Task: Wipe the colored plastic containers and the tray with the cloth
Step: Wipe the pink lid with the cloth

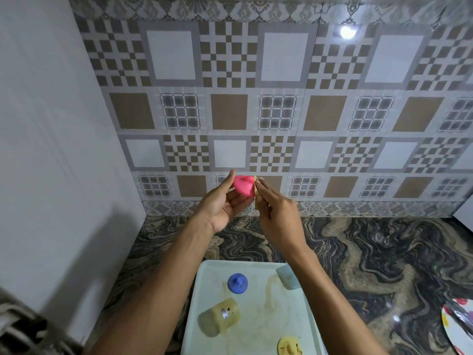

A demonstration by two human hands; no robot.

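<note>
1. The left hand (220,203) is raised above the tabletop (371,252), in front of the tiled wall (256,98). It grips the pink container (243,187), with the thumb on the far left side and the fingers curled underneath.
2. The pink container sits at the fingertips of the left hand, beyond the palm. It is clear of the tray (258,326) and well above it.
3. The right hand (279,216) is just right of the pink container, with its back towards the camera. Its fingers pinch the cloth (257,194).
4. The cloth shows as a narrow yellowish strip between the right fingers and the right side of the pink container. It touches the container.
5. The white tray lies on the tabletop, near the camera and below both forearms. Brownish stains mark its floor.
6. Items in the tray:
   - blue lid (237,283), far left;
   - yellow container (220,320), on its side, near left;
   - light blue container (286,278), far right corner, partly hidden by the right forearm;
   - yellow lid (289,345), at the near edge.
7. A spotted plate (458,326) lies on the tabletop at the right edge, well apart from the tray.
</note>
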